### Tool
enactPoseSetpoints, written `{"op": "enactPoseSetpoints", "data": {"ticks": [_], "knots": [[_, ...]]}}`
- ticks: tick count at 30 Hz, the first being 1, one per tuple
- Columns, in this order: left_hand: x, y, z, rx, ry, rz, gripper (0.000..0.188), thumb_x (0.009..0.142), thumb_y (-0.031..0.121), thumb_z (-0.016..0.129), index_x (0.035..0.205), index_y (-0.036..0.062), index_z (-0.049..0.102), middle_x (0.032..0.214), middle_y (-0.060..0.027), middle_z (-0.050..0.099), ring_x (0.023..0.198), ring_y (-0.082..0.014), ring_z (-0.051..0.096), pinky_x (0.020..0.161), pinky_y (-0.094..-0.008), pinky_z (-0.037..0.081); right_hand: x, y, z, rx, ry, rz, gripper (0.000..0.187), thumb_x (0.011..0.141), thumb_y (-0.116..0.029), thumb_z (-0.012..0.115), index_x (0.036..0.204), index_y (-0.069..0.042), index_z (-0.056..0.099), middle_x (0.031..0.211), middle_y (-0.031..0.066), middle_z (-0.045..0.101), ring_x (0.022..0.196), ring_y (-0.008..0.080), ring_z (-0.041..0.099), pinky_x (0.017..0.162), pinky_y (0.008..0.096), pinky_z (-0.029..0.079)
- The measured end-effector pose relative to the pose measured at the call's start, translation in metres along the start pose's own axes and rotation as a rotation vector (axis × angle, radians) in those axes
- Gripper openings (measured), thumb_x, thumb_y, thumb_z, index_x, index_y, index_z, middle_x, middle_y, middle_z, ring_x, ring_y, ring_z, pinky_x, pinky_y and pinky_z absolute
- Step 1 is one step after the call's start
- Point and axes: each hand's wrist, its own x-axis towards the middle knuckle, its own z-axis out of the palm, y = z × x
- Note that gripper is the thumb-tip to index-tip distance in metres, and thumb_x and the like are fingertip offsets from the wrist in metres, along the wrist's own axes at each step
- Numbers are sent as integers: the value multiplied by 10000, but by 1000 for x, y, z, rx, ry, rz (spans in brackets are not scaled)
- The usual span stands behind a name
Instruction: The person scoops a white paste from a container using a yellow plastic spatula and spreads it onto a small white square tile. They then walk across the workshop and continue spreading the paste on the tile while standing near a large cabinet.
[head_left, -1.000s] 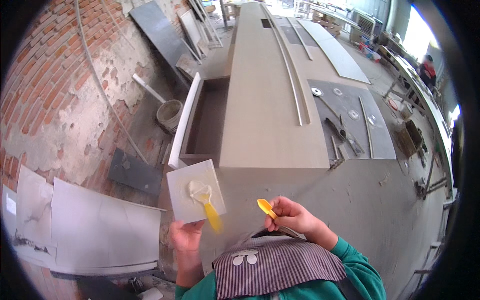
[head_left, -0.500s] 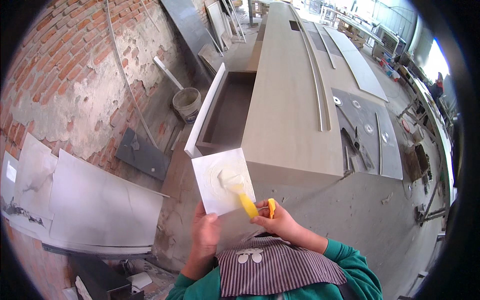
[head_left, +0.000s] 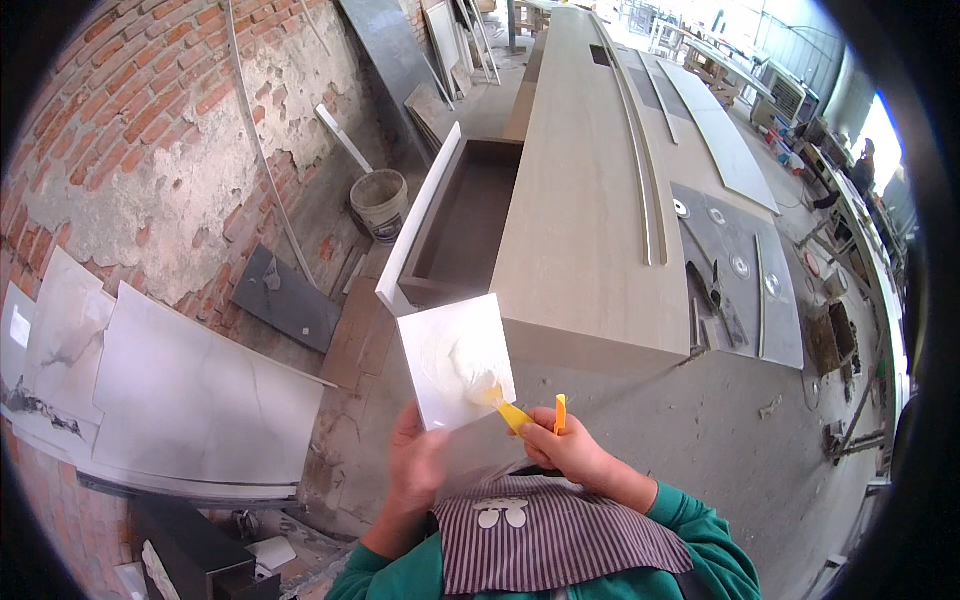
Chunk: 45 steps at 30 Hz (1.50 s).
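My left hand (head_left: 415, 465), slightly blurred, grips the lower edge of a square white board (head_left: 428, 350) in front of my waist. A patch of pale paste (head_left: 474, 360) is smeared over the middle of the board. My right hand (head_left: 568, 447) holds a yellow putty knife (head_left: 515, 417), its blade end touching the paste near the board's right side. A small orange piece (head_left: 560, 412) sticks up from the fingers of that same hand; its kind I cannot make out.
Ahead stands a long beige cabinet (head_left: 575, 220) with its drawer (head_left: 460, 225) pulled out on the left. A bucket (head_left: 380, 203) is beside the brick wall (head_left: 160, 90). White slabs (head_left: 205, 390) lean at left. Tools lie on a grey panel (head_left: 775, 325) at right.
The putty knife has shifted down and right across the board, and the paste patch has changed shape. The board is turned slightly and sits a little further right.
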Motion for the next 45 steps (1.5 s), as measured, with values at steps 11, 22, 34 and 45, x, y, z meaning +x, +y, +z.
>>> {"op": "enactPoseSetpoints", "data": {"ticks": [11, 22, 34, 45], "knots": [[-13, -14, -16, 120, -191, -13, 589, 830, -103, 430, 1409, 1, 426, 1381, -187, 525, 1281, -342, 520, 1094, -557, 401, 3, -7, -1, 277, 1, -30, 232, 1000, -160, 476, 1110, -1, 604, 617, -35, 429, 502, 58, 339, 445, 233, 246], [-14, -4, -5, -71, -145, -49, 556, 849, -33, 452, 1398, 47, 440, 1369, -181, 537, 1250, -376, 546, 1016, -563, 497, 8, -22, -9, -688, 211, -659, 313, 989, -76, 531, 1284, -16, 617, 959, 116, 670, 786, 186, 586, 736, 296, 496], [-16, -1, -11, -285, -55, -158, 559, 873, 2, 449, 1429, 55, 417, 1389, -180, 519, 1255, -369, 545, 1027, -558, 487, 17, -23, 12, -1141, 312, -594, 404, 852, -92, 673, 1248, -172, 659, 845, 125, 601, 775, 309, 636, 707, 379, 533], [-16, -2, -22, -333, 44, -46, 601, 830, 1, 507, 1425, 38, 428, 1375, -191, 532, 1218, -375, 572, 988, -545, 519, 5, -29, 16, -1367, 187, -394, 377, 870, -141, 661, 1247, -158, 665, 770, 109, 627, 693, 292, 642, 655, 380, 527]]}}
